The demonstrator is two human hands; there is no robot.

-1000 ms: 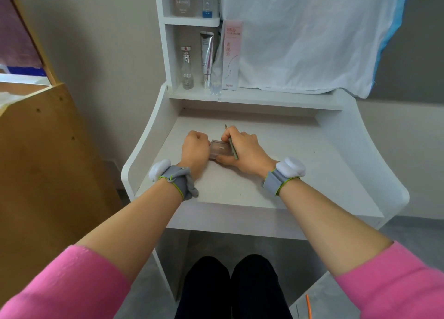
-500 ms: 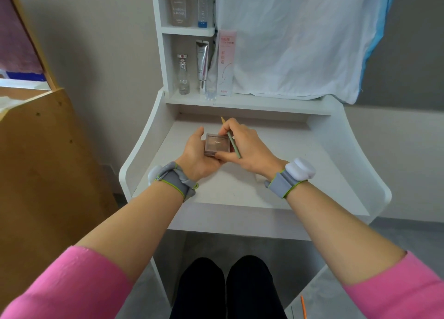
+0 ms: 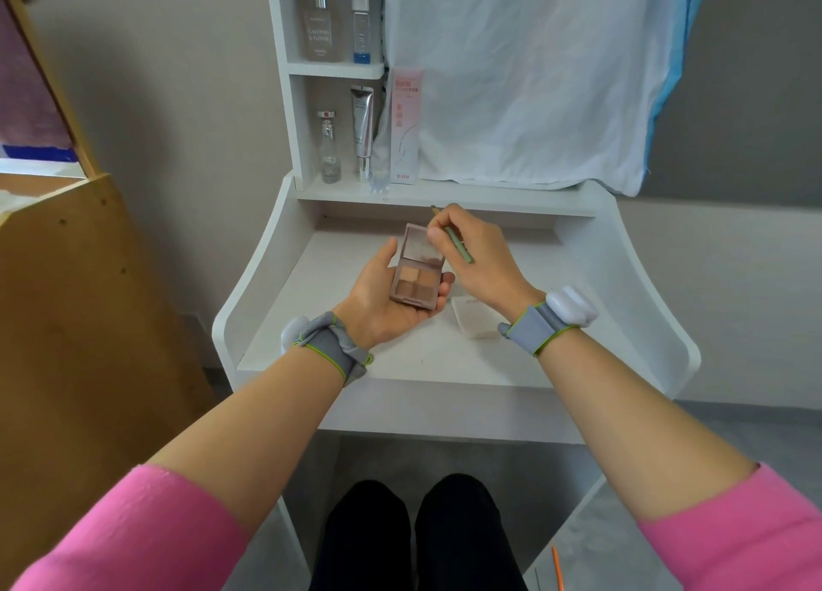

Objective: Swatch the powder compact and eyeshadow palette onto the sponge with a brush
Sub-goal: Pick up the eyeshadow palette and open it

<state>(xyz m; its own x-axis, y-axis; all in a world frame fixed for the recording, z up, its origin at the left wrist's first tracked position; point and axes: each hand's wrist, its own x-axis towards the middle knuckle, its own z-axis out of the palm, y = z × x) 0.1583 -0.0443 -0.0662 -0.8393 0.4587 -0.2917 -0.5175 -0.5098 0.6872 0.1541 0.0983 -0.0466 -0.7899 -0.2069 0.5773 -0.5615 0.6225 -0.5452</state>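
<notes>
The left hand (image 3: 382,305) lies palm up above the white dressing-table surface (image 3: 400,359), cradling the small mauve square eyeshadow palette (image 3: 416,285), its fingers curled under the far edge. The palette is open, lid tilted up toward 12 o'clock, showing 4 pans in beige and brown tones. The right hand (image 3: 478,261), at 2 o'clock from the palette, is closed on the thin pale-green brush (image 3: 458,245), which slants across its fingers with one end pointing to 11 o'clock; its thumb and forefinger touch the upper right corner of the lid. A flat off-white square sponge (image 3: 473,321) rests on the surface at 4 o'clock from the palette, just beside the right wrist. Both wrists wear grey bands with white modules. At 12 o'clock, the shelf (image 3: 445,199) carries a clear glass bottle (image 3: 329,150), a silver tube (image 3: 362,130) and a tall pink-and-white box (image 3: 405,125). White cloth (image 3: 525,78) hangs behind.
</notes>
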